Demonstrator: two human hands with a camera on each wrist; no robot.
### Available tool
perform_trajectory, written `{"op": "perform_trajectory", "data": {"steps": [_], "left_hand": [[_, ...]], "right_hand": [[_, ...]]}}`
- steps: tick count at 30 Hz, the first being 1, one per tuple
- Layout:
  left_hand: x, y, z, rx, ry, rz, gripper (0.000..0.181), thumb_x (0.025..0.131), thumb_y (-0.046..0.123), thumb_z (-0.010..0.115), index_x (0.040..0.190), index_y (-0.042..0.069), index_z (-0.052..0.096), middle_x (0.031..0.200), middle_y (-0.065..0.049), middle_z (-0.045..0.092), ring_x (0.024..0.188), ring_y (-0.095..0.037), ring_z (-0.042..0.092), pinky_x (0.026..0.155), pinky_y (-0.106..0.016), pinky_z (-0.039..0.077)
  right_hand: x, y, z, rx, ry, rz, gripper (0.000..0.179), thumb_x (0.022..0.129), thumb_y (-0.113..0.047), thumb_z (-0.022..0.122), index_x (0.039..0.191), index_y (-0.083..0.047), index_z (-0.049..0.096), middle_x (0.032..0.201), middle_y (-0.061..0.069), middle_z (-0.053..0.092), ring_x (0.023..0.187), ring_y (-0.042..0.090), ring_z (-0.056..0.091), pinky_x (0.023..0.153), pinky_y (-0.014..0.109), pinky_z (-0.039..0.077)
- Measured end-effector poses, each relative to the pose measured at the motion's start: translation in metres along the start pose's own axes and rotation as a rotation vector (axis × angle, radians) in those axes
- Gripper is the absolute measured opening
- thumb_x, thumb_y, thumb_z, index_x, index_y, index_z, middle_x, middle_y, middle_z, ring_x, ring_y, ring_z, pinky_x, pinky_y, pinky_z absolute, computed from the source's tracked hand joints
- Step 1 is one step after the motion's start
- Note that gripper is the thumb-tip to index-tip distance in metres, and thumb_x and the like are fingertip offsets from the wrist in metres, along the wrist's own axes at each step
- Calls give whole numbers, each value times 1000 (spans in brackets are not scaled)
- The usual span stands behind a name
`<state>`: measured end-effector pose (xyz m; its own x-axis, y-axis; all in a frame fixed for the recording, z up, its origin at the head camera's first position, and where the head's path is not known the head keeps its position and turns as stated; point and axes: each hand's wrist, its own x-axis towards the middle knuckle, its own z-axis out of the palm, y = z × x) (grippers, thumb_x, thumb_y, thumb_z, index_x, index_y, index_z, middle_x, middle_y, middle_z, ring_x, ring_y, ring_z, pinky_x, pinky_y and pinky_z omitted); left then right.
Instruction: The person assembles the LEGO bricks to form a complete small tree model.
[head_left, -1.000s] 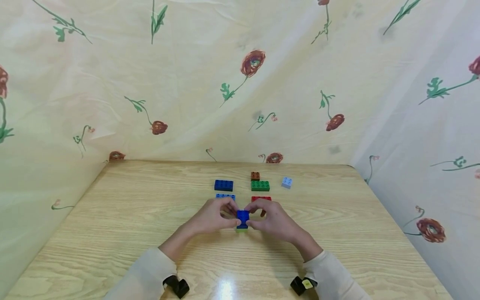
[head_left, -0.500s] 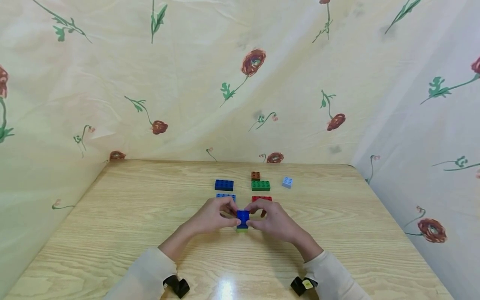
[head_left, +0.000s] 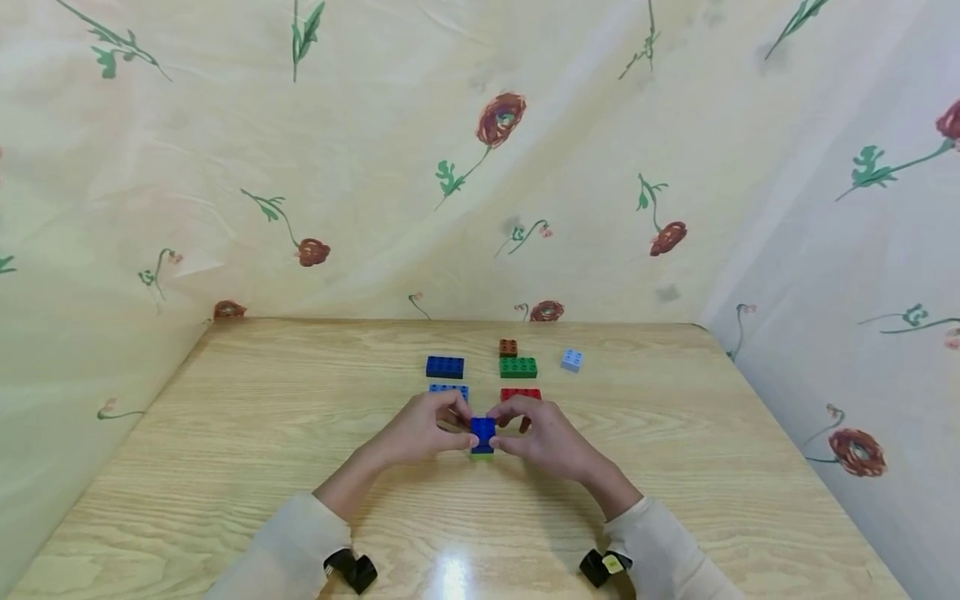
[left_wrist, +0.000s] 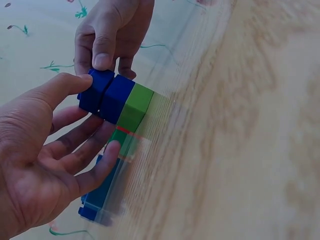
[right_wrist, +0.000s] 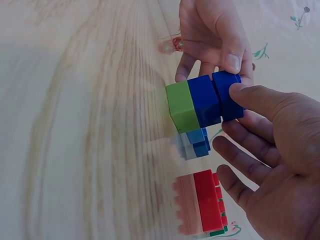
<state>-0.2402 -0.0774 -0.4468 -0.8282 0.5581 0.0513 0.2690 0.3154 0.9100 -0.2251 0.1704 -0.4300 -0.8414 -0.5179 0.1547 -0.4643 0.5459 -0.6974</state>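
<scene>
Both your left hand [head_left: 422, 429] and right hand [head_left: 546, 437] pinch the top blue brick [right_wrist: 223, 98] above a lower blue brick [right_wrist: 204, 101] and lime brick [right_wrist: 181, 106]

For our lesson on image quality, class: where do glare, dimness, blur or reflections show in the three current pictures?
Head view: bright overall, white glare on the near tabletop; left wrist view: dimmer, the held blue bricks sharper than the soft wood grain at right; right wrist view: also dim, the red brick faintly mirrored in the tabletop.
</scene>
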Motion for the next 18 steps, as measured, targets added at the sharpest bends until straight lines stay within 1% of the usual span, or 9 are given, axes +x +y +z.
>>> {"op": "perform_trajectory", "data": {"steps": [4, 8, 11, 15, 18], "left_hand": [[-1, 1, -1, 2, -6, 5, 23, 93, 21, 78, 107, 8, 65, 113, -10, 68, 107, -23, 73, 88, -29, 61], [-1, 2, -1, 14, -2, -5, 22, 93, 21, 79, 106, 9, 66, 112, -8, 69, 107, -23, 73, 87, -29, 61], [-1, 4, 0, 33, 7, -8, 22, 92, 21, 80, 106, 10, 66, 111, -6, 69, 106, -21, 72, 88, -29, 61], [-1, 5, 0, 53, 10, 3, 22, 92, 21, 80, 105, 11, 66, 110, -5, 70, 105, -20, 72, 90, -29, 59], [-2, 6, 0, 59, 9, 3, 22, 91, 21, 80, 105, 11, 66, 109, -5, 70, 105, -20, 71, 89, -28, 59]], "right_hand": [[1, 1, 1, 3, 2, -7, 27, 92, -22, 79, 117, -14, 73, 109, -2, 74, 101, 23, 68, 81, 26, 51], [0, 2, 2, 8, 7, -18, 26, 93, -21, 79, 117, -15, 73, 109, -3, 74, 100, 22, 68, 81, 27, 51], [-1, 3, 4, -5, 16, -29, 27, 93, -22, 79, 118, -16, 73, 110, -4, 73, 101, 20, 68, 85, 31, 52], [-3, 3, 5, -27, 28, -39, 28, 93, -21, 79, 119, -17, 72, 111, -6, 72, 102, 18, 68, 90, 39, 54], [-3, 1, 7, -35, 32, -46, 28, 93, -20, 78, 120, -16, 72, 111, -5, 72, 102, 18, 68, 91, 43, 55]]}}
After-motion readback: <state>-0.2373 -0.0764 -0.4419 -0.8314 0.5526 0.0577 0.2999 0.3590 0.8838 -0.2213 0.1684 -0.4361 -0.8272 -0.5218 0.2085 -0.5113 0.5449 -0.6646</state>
